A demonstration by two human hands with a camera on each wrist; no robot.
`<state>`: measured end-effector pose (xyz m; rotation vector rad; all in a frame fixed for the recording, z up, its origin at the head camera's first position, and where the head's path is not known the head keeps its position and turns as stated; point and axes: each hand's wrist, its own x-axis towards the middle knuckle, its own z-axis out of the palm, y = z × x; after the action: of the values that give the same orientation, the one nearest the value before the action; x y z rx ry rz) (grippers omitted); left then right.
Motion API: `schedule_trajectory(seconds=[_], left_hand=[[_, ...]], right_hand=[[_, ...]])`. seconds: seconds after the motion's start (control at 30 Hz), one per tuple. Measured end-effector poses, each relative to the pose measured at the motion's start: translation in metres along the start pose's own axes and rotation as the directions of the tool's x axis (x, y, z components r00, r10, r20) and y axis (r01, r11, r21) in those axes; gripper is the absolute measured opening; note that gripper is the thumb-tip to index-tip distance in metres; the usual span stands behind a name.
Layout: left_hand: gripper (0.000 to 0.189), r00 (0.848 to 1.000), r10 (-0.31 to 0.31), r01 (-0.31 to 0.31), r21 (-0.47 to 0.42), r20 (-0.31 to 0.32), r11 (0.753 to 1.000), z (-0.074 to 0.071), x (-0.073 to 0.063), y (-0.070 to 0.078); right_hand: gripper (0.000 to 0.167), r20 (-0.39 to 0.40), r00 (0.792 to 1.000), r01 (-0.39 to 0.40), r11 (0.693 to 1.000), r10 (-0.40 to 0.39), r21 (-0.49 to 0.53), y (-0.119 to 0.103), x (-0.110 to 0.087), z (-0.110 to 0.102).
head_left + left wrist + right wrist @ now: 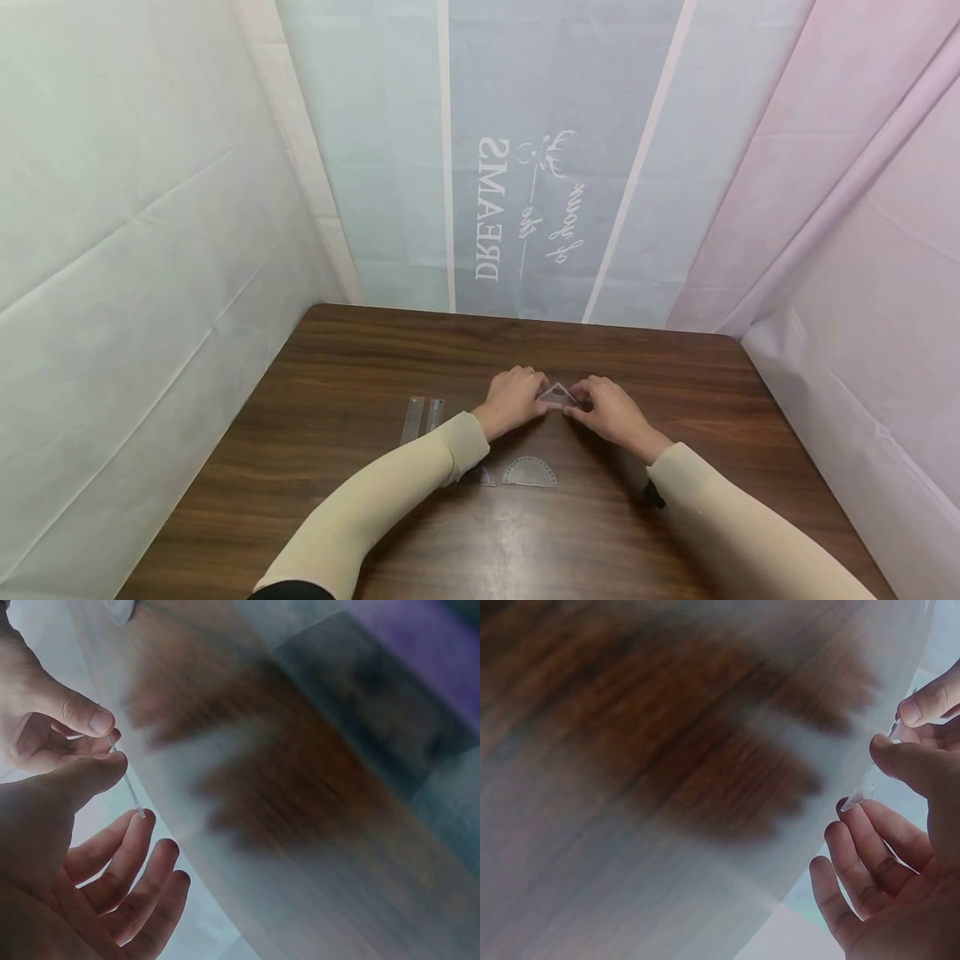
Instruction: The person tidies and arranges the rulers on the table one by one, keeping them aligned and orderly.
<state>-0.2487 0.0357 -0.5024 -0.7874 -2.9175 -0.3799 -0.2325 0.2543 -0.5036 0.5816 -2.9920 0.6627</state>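
A clear triangular set square (557, 402) is held up between both hands above the table, its right-angled corner pointing away from me. My left hand (516, 398) pinches its left corner between thumb and fingers. On the other side, my right hand (609, 410) pinches the right corner. Both wrist views show the set square (132, 789) nearly edge-on as a thin strip, with thumbs on the near face and fingertips behind it. In the right wrist view, one end of the set square (855, 796) rests against a fingertip.
Two clear straight rulers, one (412, 419) beside the other (435, 413), lie left of the left forearm. A clear protractor (529, 473) lies nearer me; a second protractor (487, 477) is partly hidden by the left sleeve. Fabric walls surround the brown wooden table (360, 358).
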Motion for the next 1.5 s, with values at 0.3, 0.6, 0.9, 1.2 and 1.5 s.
schedule_trajectory(seconds=[0.3, 0.6, 0.9, 1.2, 1.5], left_hand=[[0.028, 1.000, 0.015, -0.014, -0.015, 0.021, 1.000, 0.003, -0.006, 0.003], [0.031, 0.999, 0.042, -0.042, 0.000, 0.023, 0.999, 0.000, -0.011, 0.008], [0.035, 0.997, 0.074, -0.074, -0.004, 0.028, 0.997, -0.006, -0.017, 0.015], [0.037, 0.995, 0.097, -0.097, 0.021, 0.025, 0.995, -0.010, -0.025, 0.022], [0.039, 0.991, 0.128, -0.131, 0.072, 0.037, 0.989, -0.012, -0.036, 0.032]], right_hand=[[0.030, 0.001, 1.000, 0.028, 1.000, -0.028, 0.012, 0.000, -0.012, -0.004], [0.029, 0.025, 0.999, 0.043, 0.999, -0.044, 0.034, 0.002, -0.018, -0.004], [0.029, 0.020, 0.997, 0.075, 0.997, -0.076, 0.035, 0.005, -0.028, -0.008], [0.031, 0.022, 0.995, 0.099, 0.994, -0.100, 0.037, 0.004, -0.038, -0.014], [0.029, 0.041, 0.989, 0.140, 0.989, -0.142, 0.053, 0.009, -0.053, -0.016]])
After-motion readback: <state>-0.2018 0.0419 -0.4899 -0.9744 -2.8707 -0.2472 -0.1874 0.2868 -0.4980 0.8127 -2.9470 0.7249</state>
